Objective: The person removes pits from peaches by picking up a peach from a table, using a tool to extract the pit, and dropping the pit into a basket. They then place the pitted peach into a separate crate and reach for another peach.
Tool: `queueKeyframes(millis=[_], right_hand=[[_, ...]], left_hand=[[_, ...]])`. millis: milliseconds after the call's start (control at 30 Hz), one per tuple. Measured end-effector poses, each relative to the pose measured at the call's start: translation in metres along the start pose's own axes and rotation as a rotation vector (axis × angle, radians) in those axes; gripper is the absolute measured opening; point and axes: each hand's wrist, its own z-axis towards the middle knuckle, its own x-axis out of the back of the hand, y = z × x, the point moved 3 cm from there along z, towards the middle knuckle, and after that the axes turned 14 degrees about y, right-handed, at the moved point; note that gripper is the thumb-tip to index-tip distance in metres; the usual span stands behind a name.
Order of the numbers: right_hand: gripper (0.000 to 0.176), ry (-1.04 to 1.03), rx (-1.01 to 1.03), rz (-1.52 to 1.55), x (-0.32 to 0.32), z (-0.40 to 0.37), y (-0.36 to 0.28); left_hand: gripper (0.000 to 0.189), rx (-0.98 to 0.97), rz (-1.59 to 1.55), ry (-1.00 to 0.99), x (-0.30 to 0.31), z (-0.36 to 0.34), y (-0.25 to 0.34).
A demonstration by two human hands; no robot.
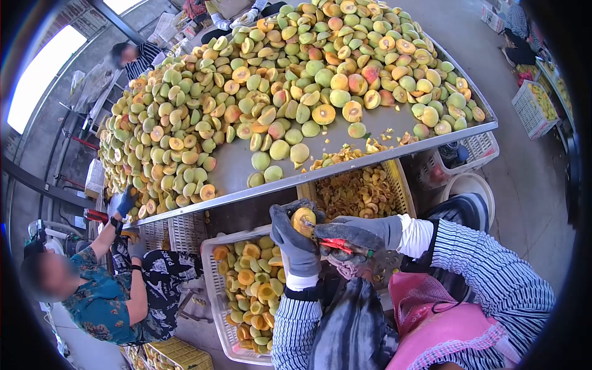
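My left hand (pixel 295 246), in a grey glove, is closed around a yellow-fleshed peach half (pixel 303 221), its cut face turned up. My right hand (pixel 364 233), gloved the same way, grips a red-handled pitting tool (pixel 335 245). The tool's tip is at the cut face of the peach half; its exact shape is partly hidden by my fingers. Just beyond my hands, a yellow crate (pixel 402 185) holds peach scraps (pixel 354 194). Below my left hand, a white crate (pixel 213 290) is filled with peach halves (pixel 246 277).
A metal table (pixel 240 163) heaped with halved peaches (pixel 271 80) stands in front, its raised edge running across. At left a co-worker (pixel 105 296) reaches to the pile. A white bucket (pixel 472 182) and a crate (pixel 487 148) stand at right.
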Motion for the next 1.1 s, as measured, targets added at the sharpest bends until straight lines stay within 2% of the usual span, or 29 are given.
queueKeyframes(millis=[33, 67, 100, 167, 200, 267, 300, 367, 400, 433, 467, 500, 533, 567, 633, 667, 700, 733, 767, 800, 833, 867, 900, 933, 967, 1000, 1033, 1067, 1100], right_hand=[[0.047, -0.076, -0.020, 0.049, 0.002, 0.000, 0.001], [0.046, -0.040, 0.189, -0.114, 0.004, 0.003, 0.000], [0.046, -0.040, 0.199, -0.112, 0.003, 0.001, -0.008], [0.049, -0.041, 0.035, -0.256, -0.001, -0.006, -0.024], [0.049, -0.041, 0.048, -0.261, 0.002, -0.004, -0.026], [0.054, -0.434, -0.390, 0.414, -0.003, -0.011, -0.020], [0.054, -0.434, -0.387, 0.403, -0.001, -0.010, -0.025], [0.056, -0.265, -0.280, 0.160, 0.008, -0.013, -0.035], [0.059, -0.118, -0.107, -0.151, 0.007, -0.020, -0.057], [0.059, -0.113, -0.106, -0.148, 0.017, -0.016, -0.061], [0.060, -0.087, 0.005, -0.442, 0.031, -0.008, -0.061], [0.062, -0.056, 0.116, -0.734, 0.043, -0.005, -0.064], [0.049, -0.038, 0.038, -0.904, 0.040, -0.013, -0.080], [0.049, -0.028, 0.034, -0.895, 0.045, -0.015, -0.080], [0.044, 0.165, 0.654, -1.559, 0.039, -0.026, -0.101], [0.042, 0.217, 0.538, -1.765, 0.041, -0.035, -0.102], [0.042, 0.222, 0.533, -1.766, 0.046, -0.040, -0.099], [0.042, 0.283, 0.534, -1.822, 0.051, -0.045, -0.095], [0.042, 0.342, 0.537, -1.880, 0.055, -0.048, -0.093], [0.045, 0.403, 0.386, -1.821, 0.056, -0.047, -0.096], [0.045, 0.404, 0.383, -1.822, 0.057, -0.045, -0.091], [0.046, 0.510, 0.570, -1.627, 0.057, -0.042, -0.086], [0.046, 0.607, 0.744, -1.416, 0.058, -0.039, -0.080], [0.046, 0.616, 0.810, -1.210, 0.059, -0.032, -0.072], [0.046, 0.622, 0.812, -1.205, 0.064, -0.020, -0.058], [0.045, 0.611, 0.791, -0.975, 0.072, -0.006, -0.043], [0.045, 0.592, 0.765, -0.749, 0.077, 0.002, -0.037], [0.036, 0.576, 0.338, -0.367, 0.063, -0.016, -0.047], [0.036, 0.577, 0.338, -0.368, 0.061, -0.018, -0.047]], left_hand=[[0.054, -0.349, 0.238, -0.062, -0.001, 0.000, 0.007], [0.054, -0.701, 0.475, -0.123, -0.004, -0.003, 0.011], [0.054, -0.709, 0.476, -0.129, -0.003, 0.000, 0.009], [0.052, -0.666, 0.376, -0.146, -0.003, 0.007, 0.007], [0.049, -0.212, -0.014, -0.173, -0.007, 0.007, 0.005], [0.047, -0.146, -0.102, -0.186, -0.023, -0.007, 0.022], [0.046, -0.074, -0.195, -0.188, -0.030, -0.009, 0.025], [0.047, -0.116, -0.076, -0.190, -0.027, -0.002, 0.022], [0.054, -0.297, 0.071, -0.218, -0.025, 0.007, 0.015], [0.061, -0.479, 0.216, -0.245, -0.024, 0.018, 0.008], [0.064, -1.070, 0.388, -0.331, -0.027, 0.024, 0.009], [0.064, -1.063, 0.385, -0.339, -0.033, 0.023, 0.016], [0.065, -0.663, 0.397, -0.413, -0.043, 0.023, 0.021], [0.066, -0.261, 0.401, -0.474, -0.050, 0.021, 0.017], [0.066, -0.209, 0.455, -0.415, -0.056, 0.018, 0.007], [0.067, -0.204, 0.490, -0.351, -0.054, 0.021, -0.001], [0.067, -0.201, 0.522, -0.285, -0.052, 0.025, -0.008], [0.066, -0.060, 0.385, -0.255, -0.048, 0.031, -0.015], [0.066, -0.062, 0.383, -0.255, -0.043, 0.037, -0.023], [0.065, 0.051, 0.302, -0.246, -0.040, 0.037, -0.027], [0.065, 0.164, 0.221, -0.240, -0.039, 0.037, -0.031], [0.068, 0.304, 0.224, -0.363, -0.037, 0.033, -0.033], [0.068, 0.306, 0.227, -0.365, -0.032, 0.036, -0.039], [0.066, 0.155, 0.313, -0.527, -0.029, 0.040, -0.044], [0.063, 0.000, 0.398, -0.687, -0.027, 0.043, -0.049], [0.060, 0.475, 0.099, -0.544, -0.036, 0.025, -0.035], [0.060, 0.472, 0.101, -0.547, -0.039, 0.015, -0.026], [0.059, 0.343, 0.107, -0.520, -0.038, 0.009, -0.018], [0.058, 0.216, 0.113, -0.491, -0.037, 0.004, -0.013]])
